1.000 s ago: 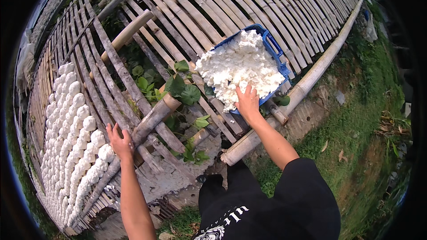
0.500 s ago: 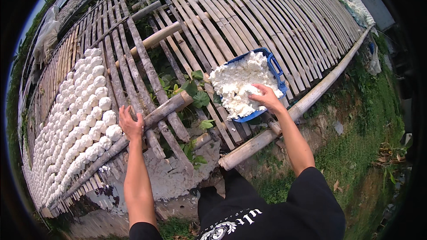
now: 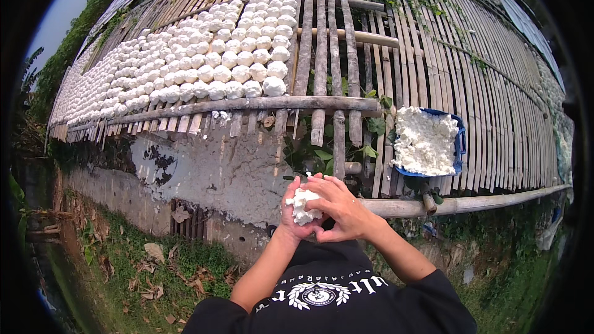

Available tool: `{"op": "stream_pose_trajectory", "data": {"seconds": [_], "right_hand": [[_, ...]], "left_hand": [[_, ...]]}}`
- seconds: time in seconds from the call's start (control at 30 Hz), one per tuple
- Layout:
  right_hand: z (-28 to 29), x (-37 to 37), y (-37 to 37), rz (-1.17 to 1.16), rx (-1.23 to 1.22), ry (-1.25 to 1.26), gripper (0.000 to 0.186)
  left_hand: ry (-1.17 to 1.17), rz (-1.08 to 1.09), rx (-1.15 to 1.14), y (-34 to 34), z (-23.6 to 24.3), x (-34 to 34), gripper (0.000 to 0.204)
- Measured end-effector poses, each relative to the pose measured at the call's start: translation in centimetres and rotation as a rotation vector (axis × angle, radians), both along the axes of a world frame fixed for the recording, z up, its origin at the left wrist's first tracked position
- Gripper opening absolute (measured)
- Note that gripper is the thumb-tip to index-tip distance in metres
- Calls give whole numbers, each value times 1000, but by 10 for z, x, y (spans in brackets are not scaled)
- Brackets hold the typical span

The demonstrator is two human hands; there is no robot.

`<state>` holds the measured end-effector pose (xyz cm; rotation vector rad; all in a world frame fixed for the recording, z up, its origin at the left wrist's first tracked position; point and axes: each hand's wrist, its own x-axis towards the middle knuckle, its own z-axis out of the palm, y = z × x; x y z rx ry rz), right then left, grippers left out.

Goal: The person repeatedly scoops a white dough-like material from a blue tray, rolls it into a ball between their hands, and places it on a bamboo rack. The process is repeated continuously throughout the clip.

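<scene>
A lump of white crumbly paste (image 3: 303, 208) is pressed between my two hands in front of my chest. Cupped around it from the left and below is my left hand (image 3: 289, 211). From the right, my right hand (image 3: 342, 205) closes over its top, fingers bent across the lump. To the right, a blue plastic basket (image 3: 460, 143) stands on the bamboo slats, filled with the same loose white paste (image 3: 424, 141). Many rounded white balls (image 3: 240, 73) lie in close rows on the slats to the left.
The bamboo slat rack (image 3: 495, 117) spreads across the far side, with gaps and leafy plants (image 3: 376, 125) showing through near its middle. A thick bamboo pole (image 3: 489, 201) edges it at the right. Below are a concrete ledge (image 3: 229, 176) and grassy ground (image 3: 142, 256).
My right hand has left the basket and my left hand has left the rack's edge. Both have come together around a lump of paste. The view has turned left.
</scene>
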<state>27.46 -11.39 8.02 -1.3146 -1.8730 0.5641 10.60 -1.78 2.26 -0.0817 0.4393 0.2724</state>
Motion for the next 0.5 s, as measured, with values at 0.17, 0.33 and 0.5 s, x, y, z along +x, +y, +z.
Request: {"op": "stream_pose_trajectory", "data": {"seconds": [0.17,0.33,0.5], "right_hand": [[-10,-86,35,-409,80,212,78],[-32,-140,62,-555,227,30,46],[-29,-108,65,-229,-101,244,59]], "left_hand": [[69,323,179,7,-12,-47,46],[17,572,329,8,-25,-47,62],[-34,384,138,18,-27,-75,67]]}}
